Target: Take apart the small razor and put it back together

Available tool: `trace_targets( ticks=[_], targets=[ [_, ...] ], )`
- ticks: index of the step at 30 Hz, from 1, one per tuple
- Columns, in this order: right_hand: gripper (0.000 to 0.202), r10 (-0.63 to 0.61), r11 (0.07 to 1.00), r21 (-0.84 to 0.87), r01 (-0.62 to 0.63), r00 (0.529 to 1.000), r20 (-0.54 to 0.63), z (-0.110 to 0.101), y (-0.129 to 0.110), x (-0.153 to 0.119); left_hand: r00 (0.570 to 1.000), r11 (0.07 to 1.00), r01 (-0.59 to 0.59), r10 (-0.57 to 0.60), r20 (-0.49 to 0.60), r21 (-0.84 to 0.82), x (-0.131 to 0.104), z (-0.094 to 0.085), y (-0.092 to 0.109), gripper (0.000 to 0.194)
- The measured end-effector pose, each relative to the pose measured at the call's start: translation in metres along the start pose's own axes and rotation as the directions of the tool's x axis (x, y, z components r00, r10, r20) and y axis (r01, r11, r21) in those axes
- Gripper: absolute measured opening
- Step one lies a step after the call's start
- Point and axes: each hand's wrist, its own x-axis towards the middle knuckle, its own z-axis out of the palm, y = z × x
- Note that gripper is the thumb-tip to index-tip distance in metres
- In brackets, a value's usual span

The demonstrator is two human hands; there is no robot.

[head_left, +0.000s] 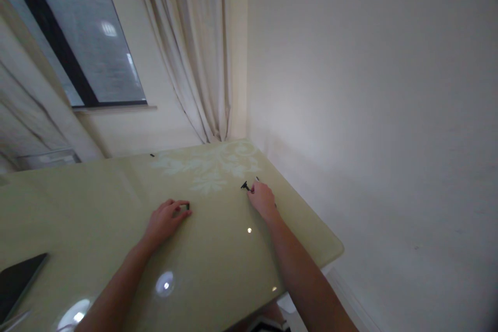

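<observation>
Pinching a small, dark, short tube [188, 206] by its two ends, the left hand [164, 222] has its thumb and a finger on it, just over the shiny pale green table [218, 264]. Farther off and to the right, the right hand [263, 199] grasps a thin black thing with a wide, flat head [245, 185]; its head pokes out on the left side. A silver tip [257, 179] shows by those fingers, but I can't tell if it is part of it. Both look light and hard, maybe plastic. The tube is round, so it could slip or roll; a soft squeeze on both ends should be good. The black thing's thin neck might snap, so the thicker part, if it has one, is safer to hold.
</observation>
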Motion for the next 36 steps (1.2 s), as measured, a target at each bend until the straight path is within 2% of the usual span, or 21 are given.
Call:
trace_targets(
  ticks=[2,5,10,14,16,20,22,24,27,30,31,33,36],
  targets=[
    [0.013,-0.016,1.0,-0.011,0.016,1.0,-0.016,0.0,-0.002,-0.001,0.997,0.996,0.076,-0.077,-0.016,-0.047,-0.011,-0.01,-0.023,0.053],
    [0.015,-0.051,0.998,0.03,0.053,0.998,-0.038,0.001,-0.007,-0.003,0.993,0.99,0.115,-0.114,0.013,-0.078,-0.018,-0.015,-0.037,0.056],
    [0.019,-0.216,0.927,0.303,0.221,0.975,-0.049,0.011,-0.018,-0.006,0.995,0.987,0.104,-0.104,0.01,-0.122,-0.017,-0.018,-0.031,0.053],
    [0.017,-0.275,0.854,0.443,0.272,0.959,-0.059,0.026,-0.029,-0.012,0.993,0.979,0.115,-0.114,0.017,-0.168,-0.017,-0.022,-0.027,0.053],
    [0.017,-0.283,0.825,0.497,0.268,0.958,-0.047,0.031,-0.037,-0.016,0.991,0.973,0.133,-0.129,0.034,-0.187,-0.017,-0.025,-0.025,0.054],
    [0.022,-0.284,0.781,0.593,0.193,0.957,0.064,0.035,-0.065,-0.021,0.987,0.966,0.158,-0.149,0.057,-0.203,-0.016,-0.027,-0.022,0.051],
    [0.018,-0.27,0.79,0.588,0.172,0.959,0.083,0.036,-0.086,-0.024,0.987,0.966,0.161,-0.152,0.061,-0.204,-0.016,-0.028,-0.021,0.049],
    [0.011,-0.264,0.81,0.554,0.192,0.963,0.053,0.039,-0.108,-0.028,0.987,0.968,0.16,-0.152,0.055,-0.195,-0.016,-0.027,-0.022,0.048],
    [0.009,-0.28,0.802,0.564,0.196,0.958,0.065,0.051,-0.144,-0.034,0.985,0.975,0.173,-0.17,0.036,-0.14,-0.016,-0.027,-0.024,0.044],
    [0.015,-0.234,0.75,0.659,0.06,0.956,0.179,0.069,-0.171,-0.039,0.973,0.971,0.233,-0.232,0.015,-0.046,-0.018,-0.028,-0.027,0.041],
    [0.016,-0.207,0.739,0.674,0.007,0.954,0.218,0.075,-0.177,-0.041,0.968,0.968,0.25,-0.25,0.015,-0.026,-0.019,-0.029,-0.028,0.041],
    [0.017,-0.182,0.726,0.687,-0.024,0.957,0.226,0.085,-0.184,-0.044,0.963,0.963,0.269,-0.269,0.02,-0.02,-0.02,-0.029,-0.03,0.042],
    [0.018,-0.219,0.714,0.698,0.051,0.964,0.153,0.089,-0.184,-0.048,0.962,0.962,0.271,-0.27,0.03,-0.038,-0.02,-0.028,-0.032,0.044]
  ],
)
